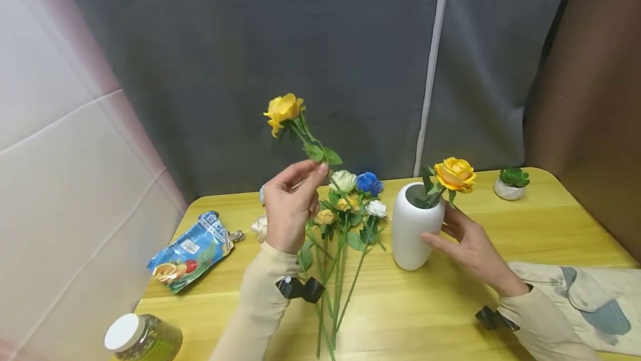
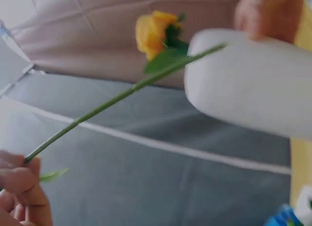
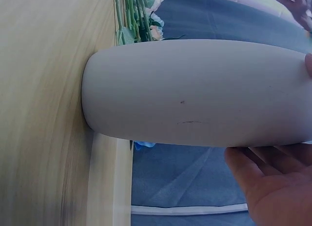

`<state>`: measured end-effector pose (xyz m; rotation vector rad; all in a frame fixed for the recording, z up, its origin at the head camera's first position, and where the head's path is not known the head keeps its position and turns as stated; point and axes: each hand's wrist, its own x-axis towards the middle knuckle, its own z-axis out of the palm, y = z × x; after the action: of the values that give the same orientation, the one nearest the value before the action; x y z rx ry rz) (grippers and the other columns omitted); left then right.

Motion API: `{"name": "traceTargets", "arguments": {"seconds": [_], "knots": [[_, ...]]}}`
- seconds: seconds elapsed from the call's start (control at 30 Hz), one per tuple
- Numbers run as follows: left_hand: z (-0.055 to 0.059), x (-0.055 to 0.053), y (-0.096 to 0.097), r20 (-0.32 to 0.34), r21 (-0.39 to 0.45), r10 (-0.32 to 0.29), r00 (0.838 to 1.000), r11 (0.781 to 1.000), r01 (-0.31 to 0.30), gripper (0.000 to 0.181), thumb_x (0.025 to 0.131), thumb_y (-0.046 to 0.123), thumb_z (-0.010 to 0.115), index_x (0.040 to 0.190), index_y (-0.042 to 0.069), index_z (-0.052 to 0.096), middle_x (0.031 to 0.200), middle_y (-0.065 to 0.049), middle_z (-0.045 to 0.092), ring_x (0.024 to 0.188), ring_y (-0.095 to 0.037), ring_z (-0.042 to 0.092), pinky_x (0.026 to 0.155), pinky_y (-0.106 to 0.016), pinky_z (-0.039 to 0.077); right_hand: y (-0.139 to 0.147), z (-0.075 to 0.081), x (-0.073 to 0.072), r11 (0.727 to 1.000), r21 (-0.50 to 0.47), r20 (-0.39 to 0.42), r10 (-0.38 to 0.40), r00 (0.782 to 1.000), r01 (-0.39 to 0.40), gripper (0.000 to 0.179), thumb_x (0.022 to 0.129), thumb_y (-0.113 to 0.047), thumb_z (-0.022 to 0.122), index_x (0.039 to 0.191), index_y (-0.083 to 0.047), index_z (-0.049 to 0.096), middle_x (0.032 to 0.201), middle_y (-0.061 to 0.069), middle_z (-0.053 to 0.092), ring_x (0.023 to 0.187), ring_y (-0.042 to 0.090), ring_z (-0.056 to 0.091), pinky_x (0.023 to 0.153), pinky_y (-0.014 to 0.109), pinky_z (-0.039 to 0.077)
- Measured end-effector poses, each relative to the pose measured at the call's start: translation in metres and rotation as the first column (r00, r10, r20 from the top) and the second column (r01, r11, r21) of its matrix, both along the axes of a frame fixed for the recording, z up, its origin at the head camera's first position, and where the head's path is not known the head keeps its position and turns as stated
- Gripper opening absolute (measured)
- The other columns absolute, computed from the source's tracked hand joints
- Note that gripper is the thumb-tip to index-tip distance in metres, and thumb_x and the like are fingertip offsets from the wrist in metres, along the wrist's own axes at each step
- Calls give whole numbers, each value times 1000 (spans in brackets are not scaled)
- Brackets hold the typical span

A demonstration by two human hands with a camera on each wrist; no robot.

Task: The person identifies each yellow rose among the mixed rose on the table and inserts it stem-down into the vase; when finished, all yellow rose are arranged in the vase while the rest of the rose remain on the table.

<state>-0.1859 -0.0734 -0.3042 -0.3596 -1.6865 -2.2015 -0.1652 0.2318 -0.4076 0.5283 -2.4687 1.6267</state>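
My left hand (image 1: 290,205) pinches the stem of a yellow rose (image 1: 284,109) between thumb and fingers, high over the table. In the left wrist view the green stem (image 2: 107,105) slants across, and its free end overlaps the white vase (image 2: 253,87). My right hand (image 1: 471,250) holds the upright vase (image 1: 412,238) from the right, thumb on the near side and fingers behind. Another yellow rose (image 1: 454,174) stands in the vase and leans right over its rim. From the right wrist, the vase (image 3: 195,89) shows its base on the wooden table, with fingers along its upper side.
Several loose flowers, among them a blue one (image 1: 369,183) and a white one (image 1: 376,208), lie mid-table (image 1: 400,316). At left are a blue snack pouch (image 1: 195,252) and a lidded jar (image 1: 145,339). A potted succulent (image 1: 511,184) and a cloth (image 1: 596,305) lie right.
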Motion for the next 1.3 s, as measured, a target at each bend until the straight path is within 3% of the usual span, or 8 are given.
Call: {"name": "traceTargets", "arguments": {"seconds": [0.17,0.3,0.43,0.63,0.73,0.9,1.1,1.3], "knots": [[19,-7,21,-156,198,109,982,977,-77,4,94,5,73,96,5,76,82,-1,75,37,-6,35,37,-22,28,-3,2,-4,1000,10,7,27,1000,-27,70,98,-16,72,157,-1,37,158,18,45,139,37,49,103,9,41],[24,-14,37,-207,268,194,959,954,-135,4,93,4,75,96,4,77,81,-2,74,37,-4,37,37,-21,28,-4,3,-5,1000,13,1,26,1000,-26,70,97,-16,73,156,-3,38,156,17,47,138,36,50,102,10,42],[19,-21,51,-228,238,206,952,959,-151,7,92,4,75,97,-2,77,82,-6,75,38,-4,37,38,-21,29,-2,3,-4,1000,18,-1,24,1000,-24,70,97,-17,73,156,-3,39,156,17,48,137,36,51,102,10,43],[-1,-29,76,-180,-20,184,966,982,-190,17,90,9,80,100,-5,77,87,-14,78,47,-2,48,45,-18,37,-1,2,-3,1000,8,19,28,999,-28,70,98,-18,72,156,-1,37,157,20,46,139,37,50,102,10,42],[-14,-29,89,-170,-205,166,971,958,-200,16,90,14,80,99,1,80,85,-14,78,52,0,52,50,-18,41,-3,1,-2,1000,6,20,25,999,-25,70,98,-17,72,156,0,38,157,21,45,139,38,50,106,20,46],[-30,-26,101,-164,-427,73,984,894,-137,14,91,19,79,99,9,82,76,-7,75,53,-1,49,48,-19,38,-4,-2,-3,1000,11,10,28,1000,-29,69,98,-18,72,156,-2,39,157,20,46,140,38,50,110,44,46],[-34,-25,104,-200,-546,13,980,829,-122,10,90,19,81,95,12,83,85,-1,73,61,-3,51,56,-18,42,-1,-1,-4,999,24,-1,27,1000,-27,71,98,-19,72,157,-1,36,156,21,46,139,39,51,109,50,45],[-34,-26,101,-176,-578,-9,984,810,-96,11,88,23,83,91,12,84,85,0,70,72,-7,54,65,-19,44,0,1,-4,999,36,-11,12,1000,-12,72,98,-20,72,157,-1,35,156,22,46,138,41,52,108,50,46]]}}
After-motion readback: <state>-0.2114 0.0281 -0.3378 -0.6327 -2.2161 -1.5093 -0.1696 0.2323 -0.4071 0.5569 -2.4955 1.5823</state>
